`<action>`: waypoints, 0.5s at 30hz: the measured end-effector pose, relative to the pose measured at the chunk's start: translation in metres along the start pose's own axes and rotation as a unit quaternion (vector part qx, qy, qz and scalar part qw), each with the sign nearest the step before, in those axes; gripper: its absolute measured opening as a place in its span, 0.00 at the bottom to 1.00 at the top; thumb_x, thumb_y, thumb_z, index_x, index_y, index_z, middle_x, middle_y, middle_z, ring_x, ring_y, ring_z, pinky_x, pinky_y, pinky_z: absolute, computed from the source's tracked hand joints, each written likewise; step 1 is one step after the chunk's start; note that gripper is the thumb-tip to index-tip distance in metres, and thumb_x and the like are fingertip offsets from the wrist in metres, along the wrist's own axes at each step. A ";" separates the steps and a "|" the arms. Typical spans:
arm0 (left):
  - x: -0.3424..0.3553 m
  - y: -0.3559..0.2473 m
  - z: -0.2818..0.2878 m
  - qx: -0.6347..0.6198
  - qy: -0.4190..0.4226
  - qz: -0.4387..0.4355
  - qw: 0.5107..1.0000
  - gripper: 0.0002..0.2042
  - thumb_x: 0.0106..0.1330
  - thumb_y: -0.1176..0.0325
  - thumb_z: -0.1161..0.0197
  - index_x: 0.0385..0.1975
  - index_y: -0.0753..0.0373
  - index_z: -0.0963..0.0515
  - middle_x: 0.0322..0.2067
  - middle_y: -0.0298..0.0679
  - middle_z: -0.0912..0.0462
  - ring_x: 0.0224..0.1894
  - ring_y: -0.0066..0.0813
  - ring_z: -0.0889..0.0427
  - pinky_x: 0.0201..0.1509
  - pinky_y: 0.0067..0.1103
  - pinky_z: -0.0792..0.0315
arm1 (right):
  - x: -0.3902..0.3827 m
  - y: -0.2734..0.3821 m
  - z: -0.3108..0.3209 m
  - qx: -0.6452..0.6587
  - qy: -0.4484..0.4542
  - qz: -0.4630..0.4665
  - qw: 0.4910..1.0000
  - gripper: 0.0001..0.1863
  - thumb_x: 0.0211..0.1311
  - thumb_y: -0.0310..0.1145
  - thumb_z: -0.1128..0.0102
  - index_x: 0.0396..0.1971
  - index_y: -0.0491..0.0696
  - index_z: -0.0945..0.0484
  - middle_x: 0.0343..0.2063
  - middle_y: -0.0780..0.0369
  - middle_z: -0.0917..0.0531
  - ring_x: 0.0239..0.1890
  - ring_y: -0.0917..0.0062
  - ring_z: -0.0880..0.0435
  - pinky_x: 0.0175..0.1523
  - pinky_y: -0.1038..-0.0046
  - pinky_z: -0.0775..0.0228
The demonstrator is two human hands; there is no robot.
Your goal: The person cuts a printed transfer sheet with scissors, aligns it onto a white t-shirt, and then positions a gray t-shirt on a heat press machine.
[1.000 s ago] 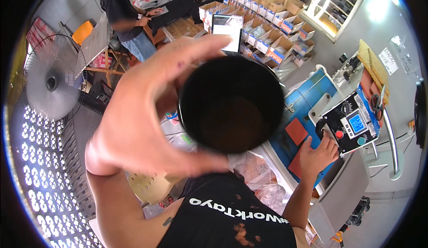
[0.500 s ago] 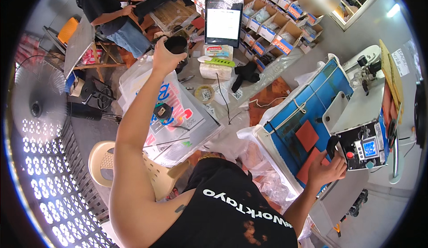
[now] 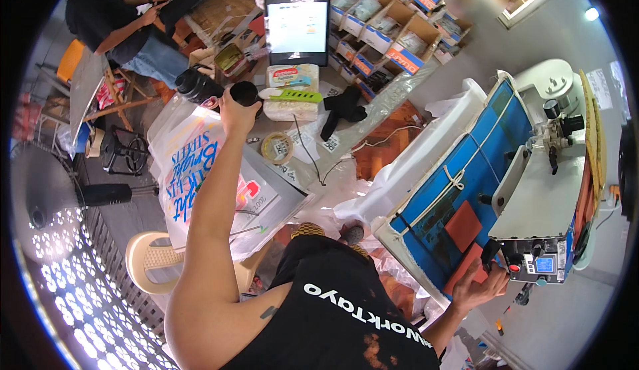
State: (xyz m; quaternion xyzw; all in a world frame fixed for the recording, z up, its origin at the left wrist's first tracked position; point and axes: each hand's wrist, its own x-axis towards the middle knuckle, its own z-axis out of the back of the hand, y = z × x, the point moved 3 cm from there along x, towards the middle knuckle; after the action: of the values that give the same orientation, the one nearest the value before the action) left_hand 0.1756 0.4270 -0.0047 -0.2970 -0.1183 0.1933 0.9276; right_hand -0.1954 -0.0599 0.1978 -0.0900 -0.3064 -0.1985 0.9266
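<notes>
Cluttered grey table (image 3: 265,126), black cup (image 3: 245,93) inside the curled left grip (image 3: 236,112).

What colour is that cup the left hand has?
The cup is black, seen best in the head view.

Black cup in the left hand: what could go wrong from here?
The black cup in the left hand could knock the black bottle close beside it. If it holds liquid, which I can't tell, a spill might reach the lit screen. The right hand, close to the control box, might bump its red button.
</notes>
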 end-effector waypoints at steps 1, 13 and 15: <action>0.005 0.005 -0.009 -0.002 0.003 -0.007 1.000 0.43 0.43 0.60 0.20 0.61 0.64 0.34 0.58 0.51 0.28 0.60 0.49 0.27 0.64 0.36 0.31 | -0.001 -0.003 0.000 -0.002 0.000 0.002 1.000 0.21 0.66 0.51 0.41 0.33 0.45 0.22 0.27 0.63 0.22 0.39 0.66 0.25 0.52 0.61 0.44; 0.061 0.100 -0.120 -0.031 0.023 -0.093 0.995 0.34 0.48 0.56 0.24 0.54 0.67 0.28 0.48 0.56 0.20 0.52 0.55 0.22 0.59 0.39 0.29 | -0.027 -0.072 -0.030 -0.026 -0.008 -0.056 0.998 0.17 0.57 0.44 0.34 0.22 0.46 0.27 0.24 0.60 0.24 0.34 0.60 0.26 0.48 0.61 0.41; 0.069 0.113 -0.135 -0.002 0.094 -0.045 0.995 0.39 0.49 0.57 0.24 0.61 0.66 0.33 0.55 0.58 0.24 0.59 0.53 0.25 0.65 0.37 0.33 | -0.037 -0.086 -0.039 -0.037 -0.021 -0.050 0.998 0.18 0.58 0.45 0.35 0.20 0.47 0.28 0.21 0.60 0.25 0.31 0.61 0.27 0.47 0.62 0.40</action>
State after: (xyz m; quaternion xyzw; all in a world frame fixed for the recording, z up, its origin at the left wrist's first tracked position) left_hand 0.2496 0.4732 -0.1725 -0.3105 -0.0440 0.1220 0.9417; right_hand -0.2381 -0.1377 0.1478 -0.1126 -0.3225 -0.2532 0.9051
